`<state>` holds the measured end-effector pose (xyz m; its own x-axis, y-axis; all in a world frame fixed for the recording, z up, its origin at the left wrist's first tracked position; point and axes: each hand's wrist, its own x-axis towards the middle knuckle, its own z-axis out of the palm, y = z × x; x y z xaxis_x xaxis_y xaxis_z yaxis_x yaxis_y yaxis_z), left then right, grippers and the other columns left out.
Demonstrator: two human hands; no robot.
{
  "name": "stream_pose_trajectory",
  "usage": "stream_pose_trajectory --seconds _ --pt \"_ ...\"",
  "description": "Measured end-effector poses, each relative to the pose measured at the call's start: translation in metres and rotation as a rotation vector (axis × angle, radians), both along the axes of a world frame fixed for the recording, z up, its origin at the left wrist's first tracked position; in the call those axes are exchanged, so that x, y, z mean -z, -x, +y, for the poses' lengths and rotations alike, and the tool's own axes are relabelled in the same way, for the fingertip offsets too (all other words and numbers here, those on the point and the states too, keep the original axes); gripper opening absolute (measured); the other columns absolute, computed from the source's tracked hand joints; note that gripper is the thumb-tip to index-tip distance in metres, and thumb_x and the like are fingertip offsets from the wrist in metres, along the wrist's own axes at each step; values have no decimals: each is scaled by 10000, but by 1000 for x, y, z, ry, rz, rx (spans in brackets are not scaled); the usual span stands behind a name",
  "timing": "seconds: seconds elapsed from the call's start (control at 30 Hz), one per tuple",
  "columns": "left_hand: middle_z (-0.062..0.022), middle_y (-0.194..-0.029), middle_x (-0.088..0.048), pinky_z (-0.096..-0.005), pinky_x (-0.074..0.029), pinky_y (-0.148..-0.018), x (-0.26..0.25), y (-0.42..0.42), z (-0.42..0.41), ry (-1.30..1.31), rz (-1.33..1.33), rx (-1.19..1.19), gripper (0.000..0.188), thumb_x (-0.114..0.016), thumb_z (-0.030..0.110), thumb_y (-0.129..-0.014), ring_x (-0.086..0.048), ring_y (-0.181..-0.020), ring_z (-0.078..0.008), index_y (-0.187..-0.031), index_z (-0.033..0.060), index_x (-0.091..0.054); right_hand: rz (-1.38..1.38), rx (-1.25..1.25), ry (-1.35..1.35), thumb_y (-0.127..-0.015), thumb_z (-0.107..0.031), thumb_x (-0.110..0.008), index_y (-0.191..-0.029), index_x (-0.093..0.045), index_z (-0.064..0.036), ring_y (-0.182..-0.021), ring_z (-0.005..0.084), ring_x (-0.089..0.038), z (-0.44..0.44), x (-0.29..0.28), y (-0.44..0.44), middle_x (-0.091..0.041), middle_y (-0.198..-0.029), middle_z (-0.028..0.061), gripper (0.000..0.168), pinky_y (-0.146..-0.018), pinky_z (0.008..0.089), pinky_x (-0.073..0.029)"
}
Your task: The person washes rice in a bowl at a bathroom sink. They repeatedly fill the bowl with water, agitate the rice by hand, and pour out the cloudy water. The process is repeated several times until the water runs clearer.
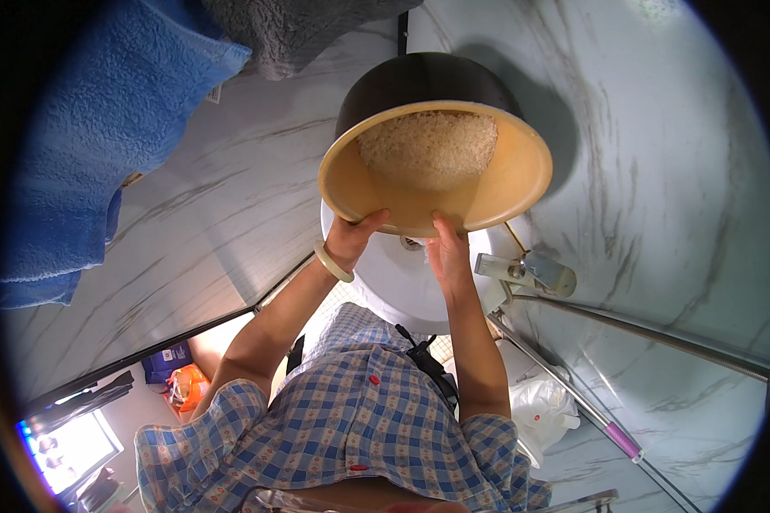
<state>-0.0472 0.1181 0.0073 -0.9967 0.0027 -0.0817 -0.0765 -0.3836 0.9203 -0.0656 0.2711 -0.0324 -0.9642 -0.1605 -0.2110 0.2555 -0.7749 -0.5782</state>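
A rice cooker's inner pot (516, 170), dark outside and tan inside, is tilted towards me above a white washbasin (391, 288). Uncooked rice (430, 144) lies in it, gathered on the far side, with what looks like cloudy water nearer me. My left hand (353, 240) grips the near rim at its left, the thumb over the edge; a pale bangle is on that wrist. Further right, my right hand (449, 250) holds the same rim, thumb on the inside. The fingers of both hands are mostly hidden beneath the pot. Part of the basin's drain (412, 243) shows below the rim.
A metal faucet (532, 270) stands at the basin's right, near a metal hose (648, 333). Blue (102, 141) and grey (295, 32) towels hang at upper left. Marbled walls enclose the basin. A pole with a purple grip (621, 441) and a white plastic bag (542, 410) are at lower right.
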Motion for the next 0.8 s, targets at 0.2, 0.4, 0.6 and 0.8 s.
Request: stream_pose_trajectory --seconds 0.2,0.4,0.6,0.8 --pt "-20 -982 -537 -281 -369 -819 -1 -1 1 -3 23 2 261 -527 18 -764 -487 -924 -122 -1022 42 -501 18 -10 -7 -779 -20 -480 -1116 -403 -44 -1022 171 -443 1 -4 0 -471 -1072 48 347 -896 355 -351" --pt "-20 -973 -540 -278 -378 -807 4 -2 1 -1 20 -14 245 -525 16 -765 -489 -917 -123 -1008 36 -508 1 -28 -4 -772 -21 -502 -1129 -390 -45 -1025 168 -438 2 -4 1 -462 -1086 49 375 -896 350 -344" --pt "-20 -969 -540 -267 -385 -795 11 -3 0 43 52 -34 234 -518 15 -771 -490 -910 -121 -1005 30 -508 -2 -37 -12 -768 -32 -518 -1132 -388 -46 -1035 167 -427 2 -3 1 -456 -1097 44 386 -900 351 -333" --pt "-31 -965 -540 -284 -371 -813 13 -4 1 -19 28 -58 243 -516 -12 -756 -488 -918 -141 -995 35 -514 26 -99 -42 -765 -59 -543 -1179 -332 -35 -1076 176 -390 5 -3 2 -411 -1148 61 466 -940 352 -297"
